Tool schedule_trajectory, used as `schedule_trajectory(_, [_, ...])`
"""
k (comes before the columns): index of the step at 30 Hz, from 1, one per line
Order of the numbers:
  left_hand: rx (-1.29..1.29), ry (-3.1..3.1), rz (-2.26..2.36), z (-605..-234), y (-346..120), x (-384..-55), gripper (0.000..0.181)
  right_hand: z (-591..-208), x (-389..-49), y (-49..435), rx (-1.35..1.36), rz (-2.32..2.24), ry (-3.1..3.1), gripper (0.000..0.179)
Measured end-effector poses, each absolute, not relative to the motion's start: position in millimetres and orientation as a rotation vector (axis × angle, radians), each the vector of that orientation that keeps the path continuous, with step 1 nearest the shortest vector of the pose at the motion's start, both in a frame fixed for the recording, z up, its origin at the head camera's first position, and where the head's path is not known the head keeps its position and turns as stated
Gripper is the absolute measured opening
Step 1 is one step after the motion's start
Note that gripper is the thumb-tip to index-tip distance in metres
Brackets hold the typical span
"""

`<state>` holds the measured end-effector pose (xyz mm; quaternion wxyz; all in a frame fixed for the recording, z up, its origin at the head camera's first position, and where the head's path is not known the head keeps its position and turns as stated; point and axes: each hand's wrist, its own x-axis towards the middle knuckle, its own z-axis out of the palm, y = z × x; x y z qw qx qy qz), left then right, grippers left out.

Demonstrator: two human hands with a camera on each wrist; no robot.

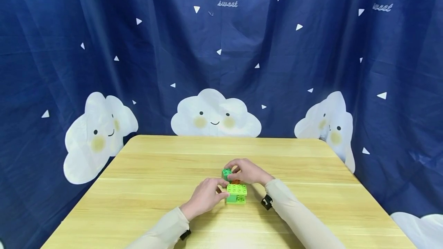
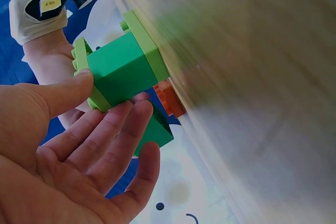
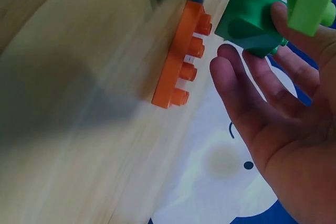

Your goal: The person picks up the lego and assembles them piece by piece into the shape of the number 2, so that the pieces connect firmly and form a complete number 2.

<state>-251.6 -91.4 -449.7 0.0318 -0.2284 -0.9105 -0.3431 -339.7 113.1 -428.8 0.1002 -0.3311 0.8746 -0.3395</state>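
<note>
On the table stands a small stack of toy building bricks (image 1: 237,190): lime plates above and below a green brick (image 2: 118,69), studs upward. My left hand (image 1: 205,196) holds the stack at its left end, thumb against the upper lime plate and fingers at its far side. Just behind the stack, my right hand (image 1: 250,171) pinches a separate green brick (image 1: 226,173) between thumb and fingers. In the right wrist view this green brick (image 3: 249,18) is held above the tabletop. An orange studded brick (image 3: 174,61) lies on the table below it, partly hidden in the head view.
The light wooden table (image 1: 155,164) extends around both hands. Behind it hangs a dark blue curtain (image 1: 221,68) printed with clouds and triangles. A black wrist device (image 1: 267,202) sits on the right sleeve.
</note>
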Motion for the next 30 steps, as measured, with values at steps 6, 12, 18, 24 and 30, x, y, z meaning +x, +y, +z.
schedule_trajectory(6, [-0.701,-2.807,-1.059,-449,-92,-251,0.033,-431,-340,119,-0.954,-1.056,2.595,0.032])
schedule_trajectory(12, [-0.694,-2.803,-1.057,-450,-91,-252,0.032,-431,-337,129,-0.94,-1.106,2.626,0.03])
schedule_trajectory(18, [-0.675,-2.805,-1.041,-451,-91,-252,0.031,-428,-334,139,-0.927,-1.12,2.675,0.032])
schedule_trajectory(24, [-0.664,-2.818,-1.041,-450,-91,-251,0.03,-426,-330,147,-0.946,-1.166,2.684,0.032])
schedule_trajectory(30, [-0.673,-2.814,-1.038,-451,-91,-252,0.031,-424,-324,154,-0.955,-1.164,2.716,0.032])
